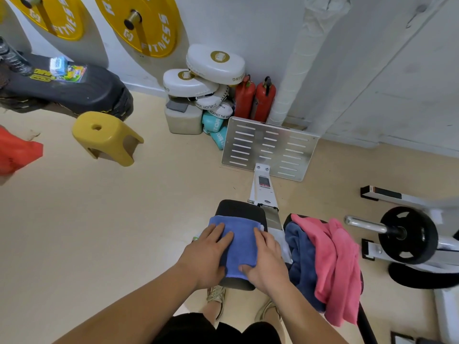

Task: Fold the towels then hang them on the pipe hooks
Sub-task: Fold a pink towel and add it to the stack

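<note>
A light blue towel (242,244), folded into a narrow rectangle, lies on a black padded seat (242,209). My left hand (207,254) rests flat on the towel's left side, fingers straight. My right hand (264,260) presses the right side, its thumb lying across the towel's near edge. A pink towel (335,264) and a dark blue towel (301,259) hang crumpled over a second pad to the right. A white wrapped pipe (298,65) runs up the far wall; no hooks show on it.
A slotted metal footplate (269,147) stands ahead of the seat. A barbell with a black plate (408,235) lies right. A yellow stool (106,136), white boxing pads (216,62), two red extinguishers (255,98) and a black punching-bag base (67,88) stand on the beige floor.
</note>
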`<state>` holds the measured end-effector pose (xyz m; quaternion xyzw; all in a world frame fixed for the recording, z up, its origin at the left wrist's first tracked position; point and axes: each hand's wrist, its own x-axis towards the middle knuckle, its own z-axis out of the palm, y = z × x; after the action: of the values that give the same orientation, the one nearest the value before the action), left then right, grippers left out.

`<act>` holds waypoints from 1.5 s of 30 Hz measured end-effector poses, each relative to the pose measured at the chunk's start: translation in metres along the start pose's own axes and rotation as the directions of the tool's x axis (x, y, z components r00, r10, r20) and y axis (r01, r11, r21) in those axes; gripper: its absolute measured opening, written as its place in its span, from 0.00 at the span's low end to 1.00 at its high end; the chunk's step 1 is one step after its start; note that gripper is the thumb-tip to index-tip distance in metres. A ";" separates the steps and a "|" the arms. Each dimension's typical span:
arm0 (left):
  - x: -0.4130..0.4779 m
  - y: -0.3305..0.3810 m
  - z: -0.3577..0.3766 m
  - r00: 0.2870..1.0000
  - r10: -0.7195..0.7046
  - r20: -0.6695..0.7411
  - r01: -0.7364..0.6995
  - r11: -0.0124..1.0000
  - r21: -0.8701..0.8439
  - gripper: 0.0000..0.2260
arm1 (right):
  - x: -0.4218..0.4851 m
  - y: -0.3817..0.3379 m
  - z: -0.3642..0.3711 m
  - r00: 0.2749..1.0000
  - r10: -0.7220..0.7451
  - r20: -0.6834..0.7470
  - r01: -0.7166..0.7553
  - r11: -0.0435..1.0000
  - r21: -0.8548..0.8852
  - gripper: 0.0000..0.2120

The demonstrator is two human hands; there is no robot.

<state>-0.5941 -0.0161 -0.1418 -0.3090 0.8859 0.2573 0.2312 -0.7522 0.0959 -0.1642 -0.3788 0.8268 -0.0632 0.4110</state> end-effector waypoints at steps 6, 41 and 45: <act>-0.001 0.015 -0.006 1.000 -0.010 -0.030 0.015 0.985 0.170 0.38 | -0.006 0.004 -0.010 0.999 0.029 -0.017 -0.030 0.998 -0.060 0.53; 0.013 0.313 0.044 0.896 -0.269 -0.353 -0.019 0.771 -0.636 0.03 | -0.126 0.224 -0.139 0.998 0.017 -0.064 0.033 0.705 0.708 0.07; -0.020 0.353 0.008 0.918 -0.335 -0.214 -0.053 0.431 -0.901 0.04 | -0.143 0.211 -0.171 0.999 0.012 -0.050 0.037 0.497 0.867 0.15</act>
<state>-0.8138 0.2360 -0.0261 -0.4998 0.6120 0.6024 -0.1128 -0.9439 0.3059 -0.0498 -0.1260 0.6907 -0.4814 0.5247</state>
